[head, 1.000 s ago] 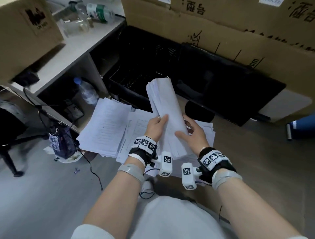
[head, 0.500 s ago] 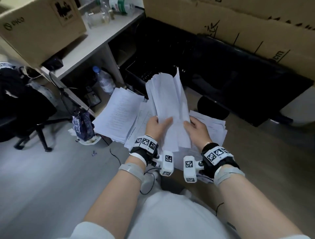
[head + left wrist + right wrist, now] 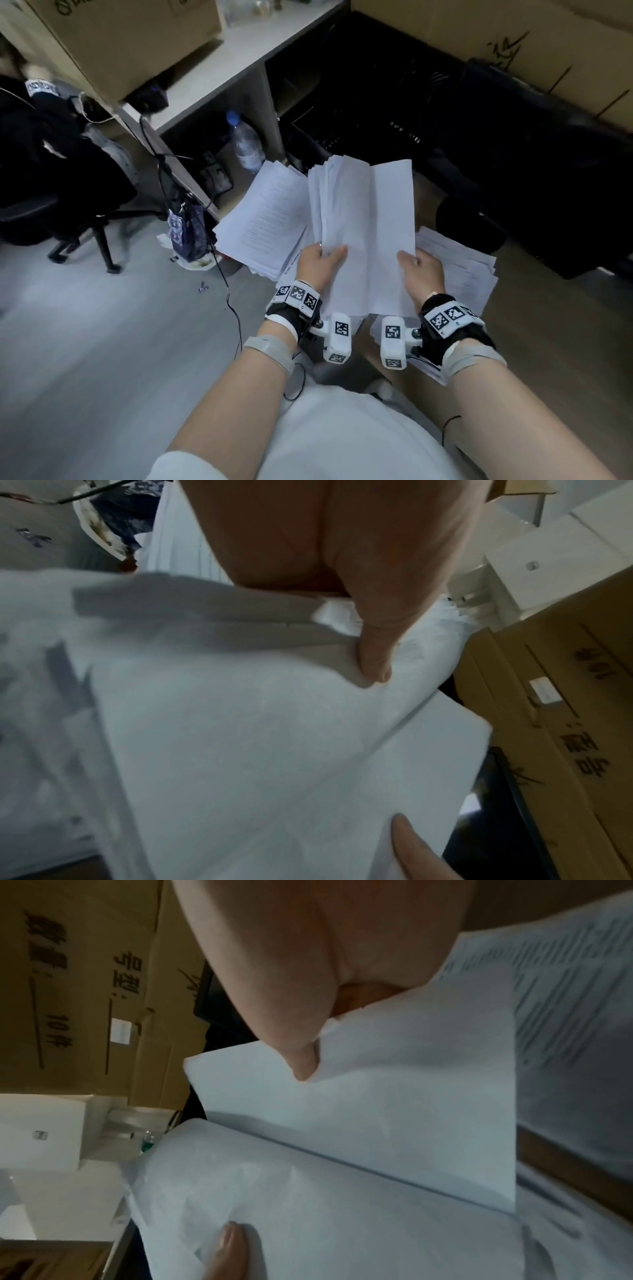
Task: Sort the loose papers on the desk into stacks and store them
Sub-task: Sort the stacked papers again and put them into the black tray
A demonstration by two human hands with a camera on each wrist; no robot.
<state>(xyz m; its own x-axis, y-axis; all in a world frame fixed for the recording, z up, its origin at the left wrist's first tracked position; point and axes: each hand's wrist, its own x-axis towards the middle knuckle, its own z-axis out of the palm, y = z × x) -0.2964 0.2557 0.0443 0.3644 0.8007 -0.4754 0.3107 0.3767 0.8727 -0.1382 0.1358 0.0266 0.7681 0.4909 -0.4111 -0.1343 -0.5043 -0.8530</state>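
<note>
Your left hand (image 3: 320,262) grips the sheaf (image 3: 342,233) w/ thumb on top; right hand (image 3: 419,274) pinches one sheet (image 3: 392,240) beside it, above desk (image 3: 548,308) stacks (image 3: 263,219).

Right wrist view, rotated sideways. Right hand (image 3: 325,961) fills top centre; thumb (image 3: 301,1058) pressed onto corner of a blank white sheet (image 3: 394,1110), pinching it. Below sheet, separated by a dark edge line, a thicker bundle of white papers (image 3: 308,1218), slightly creased. Fingertip of left hand (image 3: 229,1250) resting on bundle at bottom edge. Far right: printed pages (image 3: 575,1015) with blurred lines of text, lying behind held sheet; text not legible. Strip of brown desk surface (image 3: 565,1172) showing between pages. Upper left: cardboard box (image 3: 85,988) with black printed characters and small white label. Lower left: white shelf unit (image 3: 44,1137), small green-and-clear object (image 3: 147,1144) beside it, too small to identify.
</note>
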